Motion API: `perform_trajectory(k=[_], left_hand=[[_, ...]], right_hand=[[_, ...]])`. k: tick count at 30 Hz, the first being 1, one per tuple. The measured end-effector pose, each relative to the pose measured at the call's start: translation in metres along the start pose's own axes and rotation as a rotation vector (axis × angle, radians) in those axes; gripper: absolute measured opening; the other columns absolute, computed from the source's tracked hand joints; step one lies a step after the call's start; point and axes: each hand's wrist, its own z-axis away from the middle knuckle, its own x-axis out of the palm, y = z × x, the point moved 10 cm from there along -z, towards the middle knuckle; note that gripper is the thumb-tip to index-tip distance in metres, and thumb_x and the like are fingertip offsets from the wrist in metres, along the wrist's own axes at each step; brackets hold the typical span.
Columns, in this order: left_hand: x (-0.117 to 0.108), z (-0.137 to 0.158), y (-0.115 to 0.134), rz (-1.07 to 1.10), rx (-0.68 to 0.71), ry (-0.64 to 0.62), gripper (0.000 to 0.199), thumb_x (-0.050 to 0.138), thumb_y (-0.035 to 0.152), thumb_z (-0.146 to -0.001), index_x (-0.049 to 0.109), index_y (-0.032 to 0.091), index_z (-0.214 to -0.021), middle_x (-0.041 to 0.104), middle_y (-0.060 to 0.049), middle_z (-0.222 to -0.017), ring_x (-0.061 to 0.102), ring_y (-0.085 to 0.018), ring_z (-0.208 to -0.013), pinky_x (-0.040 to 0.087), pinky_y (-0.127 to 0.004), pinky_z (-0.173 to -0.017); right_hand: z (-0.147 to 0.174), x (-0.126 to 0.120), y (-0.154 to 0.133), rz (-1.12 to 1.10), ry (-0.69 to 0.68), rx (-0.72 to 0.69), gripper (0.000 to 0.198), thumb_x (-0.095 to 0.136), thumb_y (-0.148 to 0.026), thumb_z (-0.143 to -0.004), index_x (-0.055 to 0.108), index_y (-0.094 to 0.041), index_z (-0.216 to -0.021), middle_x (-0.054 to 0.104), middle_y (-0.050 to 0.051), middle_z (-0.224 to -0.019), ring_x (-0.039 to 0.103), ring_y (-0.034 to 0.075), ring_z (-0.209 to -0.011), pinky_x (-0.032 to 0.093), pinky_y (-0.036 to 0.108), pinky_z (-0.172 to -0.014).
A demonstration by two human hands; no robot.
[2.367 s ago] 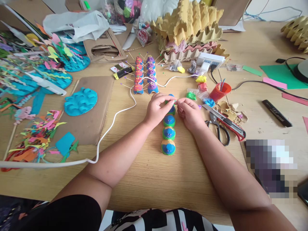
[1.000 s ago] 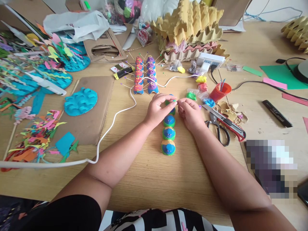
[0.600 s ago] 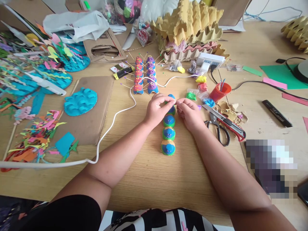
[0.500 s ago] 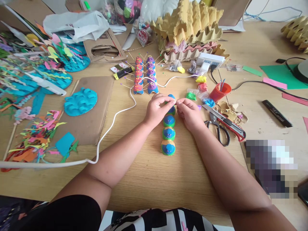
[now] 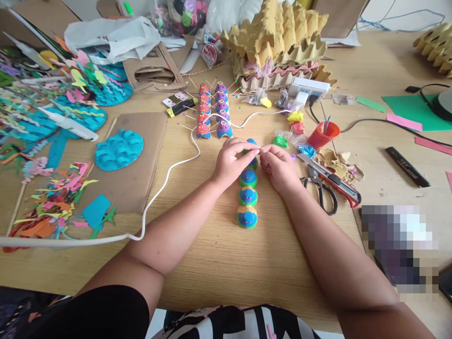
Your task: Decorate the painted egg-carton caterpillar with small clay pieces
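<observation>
My left hand (image 5: 231,160) and my right hand (image 5: 278,165) meet fingertip to fingertip above the far part of a blue and green egg-carton strip (image 5: 247,197). Both are closed in a pinch. Whatever lies between the fingertips is too small to make out. The strip runs away from me in a row of rounded cups, with small purple marks on the nearer ones; my fingers partly cover its far cups. Beyond my hands stand a red egg-carton strip (image 5: 204,113) and a purple one (image 5: 221,110), with thin sticks poking out of their sides.
Right of my hands lie scissors (image 5: 323,193), a red utility knife (image 5: 341,186) and an orange cup (image 5: 323,135). A white cord (image 5: 169,172) crosses the table on the left, near cardboard (image 5: 123,188) bearing a blue disc (image 5: 119,149). Egg trays (image 5: 275,37) are stacked behind.
My fingertips have shifted very slightly to the right, still pinched together. The strips and the other things on the table stay where they were.
</observation>
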Motion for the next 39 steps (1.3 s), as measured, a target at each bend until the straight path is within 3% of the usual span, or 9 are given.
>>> perform_trajectory(k=[9,20,39], left_hand=[[-0.003,0.001,-0.013,0.042,-0.109,0.034,0.015,0.076,0.036,-0.099,0.084,0.023,-0.095,0.083,-0.004,-0.099,0.076,-0.02,-0.103,0.057,-0.037,-0.104],[-0.004,0.002,-0.017,0.095,-0.142,0.064,0.015,0.077,0.036,-0.098,0.082,0.023,-0.091,0.082,-0.004,-0.095,0.075,-0.02,-0.099,0.057,-0.036,-0.101],[0.002,0.001,-0.015,0.099,-0.146,-0.008,0.02,0.081,0.044,-0.097,0.087,0.025,-0.098,0.085,-0.005,-0.101,0.077,-0.022,-0.105,0.059,-0.039,-0.105]], right_hand=[[0.002,0.003,-0.005,-0.028,0.007,0.004,0.033,0.088,-0.047,-0.077,0.068,-0.021,-0.079,0.047,-0.008,-0.056,0.034,0.007,-0.052,0.02,0.025,-0.052],[0.003,0.003,-0.005,-0.034,0.017,0.001,0.029,0.087,-0.045,-0.077,0.071,-0.021,-0.077,0.046,-0.008,-0.055,0.033,0.007,-0.051,0.019,0.026,-0.051],[0.002,0.001,-0.002,-0.005,0.001,0.025,0.053,0.095,-0.065,-0.068,0.066,-0.023,-0.08,0.044,-0.009,-0.056,0.03,0.008,-0.053,0.016,0.028,-0.052]])
